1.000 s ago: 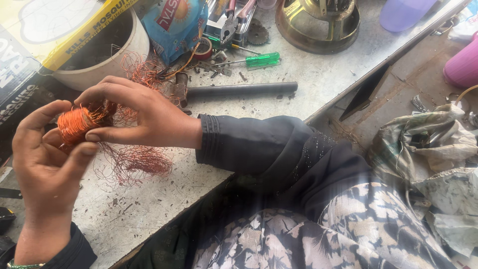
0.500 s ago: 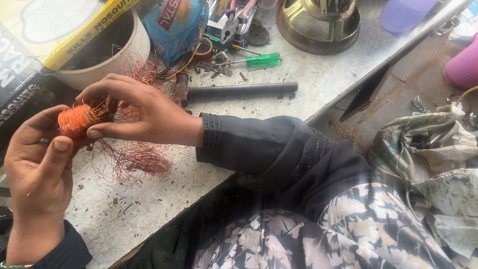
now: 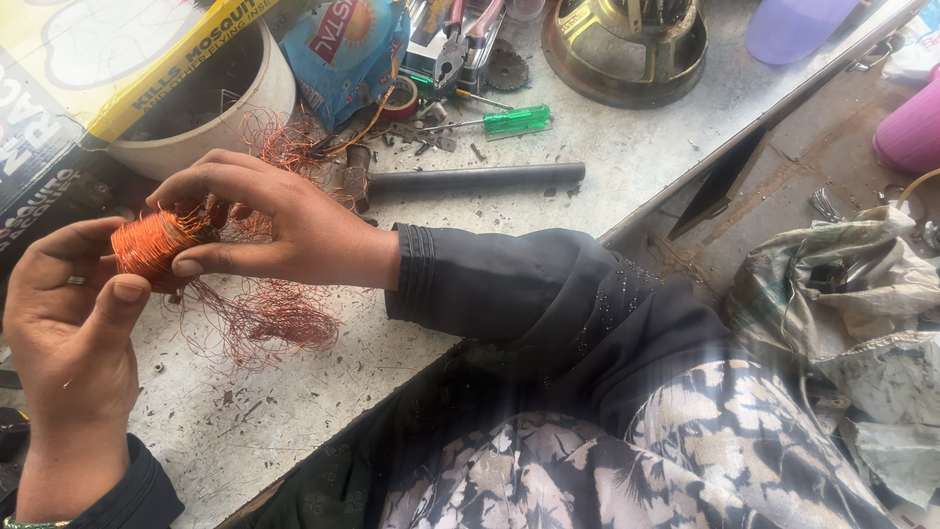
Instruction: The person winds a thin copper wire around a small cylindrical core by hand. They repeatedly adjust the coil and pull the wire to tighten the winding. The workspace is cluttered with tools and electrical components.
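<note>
A tight orange coil of copper wire is held between both hands over the grey workbench. My left hand cups it from below and the left, thumb pressed up near the coil. My right hand reaches in from the right, fingers curled over the coil's top and thumb under it. Loose tangled copper wire hangs from the coil and spreads on the bench beneath my right hand. More loose strands lie behind the hand.
A hammer with a dark handle, a green-handled screwdriver, pliers, a white bowl, a blue bag, a brass-coloured round part and cardboard boxes crowd the bench. Crumpled cloth lies on the right.
Both hands and the coil have drifted slightly down and left; my left thumb has shifted against the coil. The grip on the coil is unchanged.
</note>
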